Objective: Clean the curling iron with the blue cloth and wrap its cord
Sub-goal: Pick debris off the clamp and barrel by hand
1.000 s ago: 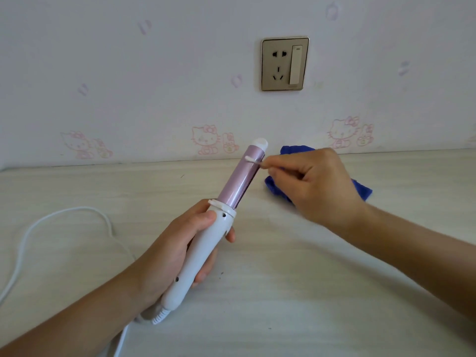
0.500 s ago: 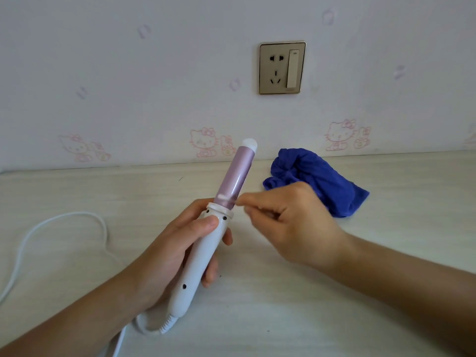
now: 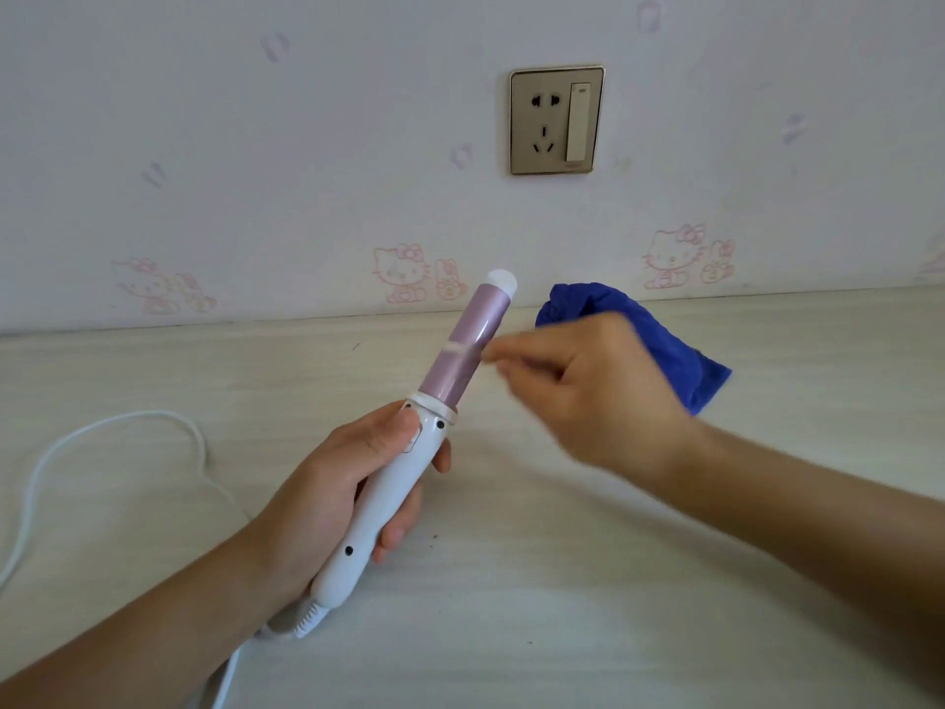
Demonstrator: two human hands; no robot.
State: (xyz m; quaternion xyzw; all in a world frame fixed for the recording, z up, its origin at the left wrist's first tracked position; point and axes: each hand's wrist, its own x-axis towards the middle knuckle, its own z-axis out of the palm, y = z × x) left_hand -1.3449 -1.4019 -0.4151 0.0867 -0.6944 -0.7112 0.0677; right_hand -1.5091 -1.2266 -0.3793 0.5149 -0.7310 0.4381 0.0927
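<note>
Tabletop (image 3: 613, 580) roomy around curling iron (image 3: 409, 452)

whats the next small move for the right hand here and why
Probably keep stroking the swab along the barrel: the right hand pinches it against the pink surface, the left hand steadies the handle, and the cloth lies unused behind.
</note>
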